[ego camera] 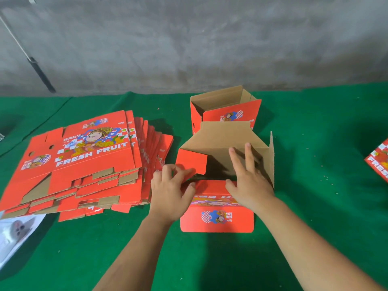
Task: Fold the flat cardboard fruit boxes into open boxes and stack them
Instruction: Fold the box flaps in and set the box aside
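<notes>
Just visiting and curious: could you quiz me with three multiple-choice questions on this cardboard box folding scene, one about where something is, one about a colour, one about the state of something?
1. Where does the pile of flat boxes lie?
A. left of the box being folded
B. behind it
C. on top of it

2. What colour is the table cover?
A. blue
B. green
C. white

3. How is the finished box at the back?
A. flat
B. crushed
C. standing, top open

Answers: 1 A, the pile sits left of the box being folded, beside the left hand. 2 B, green cloth shows all round. 3 C, its brown inside is visible behind the right hand.
</notes>
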`<state>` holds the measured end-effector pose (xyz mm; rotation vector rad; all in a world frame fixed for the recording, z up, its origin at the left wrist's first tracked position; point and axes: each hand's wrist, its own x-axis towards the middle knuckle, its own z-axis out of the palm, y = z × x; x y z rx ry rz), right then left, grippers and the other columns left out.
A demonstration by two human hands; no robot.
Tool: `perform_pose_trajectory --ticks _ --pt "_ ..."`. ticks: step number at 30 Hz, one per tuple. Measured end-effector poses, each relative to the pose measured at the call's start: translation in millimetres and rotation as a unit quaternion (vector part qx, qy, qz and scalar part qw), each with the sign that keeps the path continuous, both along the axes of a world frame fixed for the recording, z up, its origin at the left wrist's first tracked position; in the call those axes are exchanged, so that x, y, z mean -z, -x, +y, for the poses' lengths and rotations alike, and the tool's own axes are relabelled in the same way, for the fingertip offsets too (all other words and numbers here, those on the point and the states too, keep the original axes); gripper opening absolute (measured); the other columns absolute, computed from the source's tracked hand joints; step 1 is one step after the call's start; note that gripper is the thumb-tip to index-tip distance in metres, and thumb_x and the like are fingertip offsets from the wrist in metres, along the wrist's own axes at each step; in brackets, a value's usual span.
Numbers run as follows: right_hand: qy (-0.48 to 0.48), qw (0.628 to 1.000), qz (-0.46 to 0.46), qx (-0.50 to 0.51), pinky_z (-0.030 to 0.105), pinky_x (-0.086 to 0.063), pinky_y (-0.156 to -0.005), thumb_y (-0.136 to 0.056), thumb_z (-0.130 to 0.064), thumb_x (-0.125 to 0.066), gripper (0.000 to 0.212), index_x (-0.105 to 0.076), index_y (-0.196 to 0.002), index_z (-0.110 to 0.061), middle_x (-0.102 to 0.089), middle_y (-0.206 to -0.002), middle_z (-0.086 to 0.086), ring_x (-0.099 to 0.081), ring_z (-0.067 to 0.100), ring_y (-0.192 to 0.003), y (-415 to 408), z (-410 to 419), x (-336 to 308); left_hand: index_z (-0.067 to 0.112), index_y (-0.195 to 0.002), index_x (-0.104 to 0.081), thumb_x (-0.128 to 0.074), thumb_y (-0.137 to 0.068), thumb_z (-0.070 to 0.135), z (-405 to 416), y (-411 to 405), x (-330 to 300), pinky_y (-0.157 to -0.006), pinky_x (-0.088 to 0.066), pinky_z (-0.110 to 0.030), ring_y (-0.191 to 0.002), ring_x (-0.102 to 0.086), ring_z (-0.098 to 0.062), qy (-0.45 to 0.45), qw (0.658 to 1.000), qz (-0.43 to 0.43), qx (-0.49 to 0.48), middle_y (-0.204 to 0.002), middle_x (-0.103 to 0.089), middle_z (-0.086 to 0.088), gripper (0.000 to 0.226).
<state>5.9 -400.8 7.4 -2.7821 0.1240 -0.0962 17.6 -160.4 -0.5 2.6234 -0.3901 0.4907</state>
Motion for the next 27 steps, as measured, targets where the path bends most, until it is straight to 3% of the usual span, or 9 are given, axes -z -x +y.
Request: perform_pose_trajectory --ticks 4,6,8,10,14,17,19,21,27 --pt "0.021 0.999 -0.002 -0.034 0.047 -0.048 -0.103 -0.095 -0.047 -0.054 0.081 -0.003 -0.158 -0.047 0.040 -0.162 -0.007 -0.047 0.039 -0.138 4 1 4 0.028 -0.129 -0.063 -0.052 -0.095 0.031 -20 -20 -12 -0.086 -0.039 -0.045 -0.101 -0.053 -0.035 -0.101 0.994 0.008 -0.028 -0.114 -0.061 -0.003 0.036" --pt "0.044 0.998 -0.027 -0.019 0.048 -0.036 -0.111 -0.095 -0.047 -0.054 0.071 -0.021 -0.157 -0.043 0.019 -0.170 -0.002 -0.041 0.036 -0.138 10 5 7 0.022 -0.123 -0.064 -0.054 -0.091 0.027 -30 -28 -14 -0.101 -0.037 -0.050 -0.119 -0.047 -0.041 -0.139 0.990 0.018 -0.028 -0.128 -0.053 -0.011 0.034" --pt "0.091 0.991 -0.094 0.017 0.051 -0.021 -0.113 -0.091 -0.048 -0.058 0.058 -0.043 -0.147 -0.041 -0.013 -0.168 0.003 -0.034 0.034 -0.136 19 9 9 0.017 -0.119 -0.064 -0.053 -0.090 0.024 -35 -34 -14 -0.118 -0.023 -0.051 -0.141 -0.032 -0.045 -0.142 0.989 0.046 -0.001 -0.145 -0.042 -0.017 0.032" --pt "0.089 0.977 -0.184 0.050 0.054 -0.021 -0.111 -0.082 -0.041 -0.070 0.056 -0.056 -0.136 -0.038 -0.032 -0.158 0.005 -0.034 0.035 -0.136 26 10 10 0.016 -0.127 -0.060 -0.052 -0.088 0.027 -36 -39 -16 -0.119 -0.024 -0.048 -0.143 -0.031 -0.044 -0.129 0.989 0.069 0.016 -0.154 -0.034 -0.019 0.041" --pt "0.005 0.951 -0.270 0.147 0.057 -0.023 -0.112 -0.069 -0.036 -0.080 0.103 -0.030 -0.159 -0.031 -0.017 -0.164 0.014 -0.023 0.042 -0.146 37 1 23 0.028 -0.152 -0.039 -0.055 -0.088 0.036 -35 -42 -16 -0.099 -0.047 -0.048 -0.121 -0.052 -0.044 -0.026 0.989 0.144 -0.013 -0.162 -0.014 -0.007 0.066" --pt "-0.091 0.952 -0.246 0.161 0.060 -0.026 -0.117 -0.074 -0.033 -0.081 0.119 -0.005 -0.165 -0.026 -0.009 -0.170 0.012 -0.019 0.039 -0.152 41 -9 33 0.030 -0.152 -0.038 -0.046 -0.084 0.045 -32 -42 -12 -0.097 -0.049 -0.049 -0.115 -0.056 -0.044 -0.039 0.990 0.138 -0.020 -0.157 -0.022 -0.005 0.070" --pt "-0.131 0.957 -0.239 0.104 0.056 -0.031 -0.118 -0.082 -0.028 -0.075 0.110 -0.002 -0.165 -0.024 -0.022 -0.167 0.007 -0.026 0.034 -0.150 42 -17 37 0.031 -0.148 -0.040 -0.050 -0.085 0.044 -34 -43 -11 -0.096 -0.049 -0.048 -0.111 -0.057 -0.043 -0.033 0.991 0.126 -0.027 -0.151 -0.027 -0.005 0.066" --pt "-0.102 0.957 -0.258 0.079 0.051 -0.033 -0.117 -0.087 -0.030 -0.064 0.092 -0.014 -0.163 -0.019 -0.031 -0.161 0.006 -0.033 0.033 -0.143 40 -25 38 0.031 -0.145 -0.041 -0.055 -0.086 0.041 -38 -47 -11 -0.097 -0.048 -0.047 -0.110 -0.056 -0.042 -0.028 0.992 0.116 -0.037 -0.147 -0.031 -0.004 0.061" --pt "-0.104 0.958 -0.257 0.067 0.042 -0.027 -0.119 -0.092 -0.034 -0.053 0.076 -0.024 -0.162 -0.020 -0.028 -0.164 0.000 -0.031 0.030 -0.145 43 -33 48 0.030 -0.142 -0.040 -0.056 -0.086 0.041 -42 -51 -12 -0.099 -0.045 -0.047 -0.112 -0.055 -0.041 -0.038 0.991 0.119 -0.054 -0.145 -0.032 -0.004 0.059"
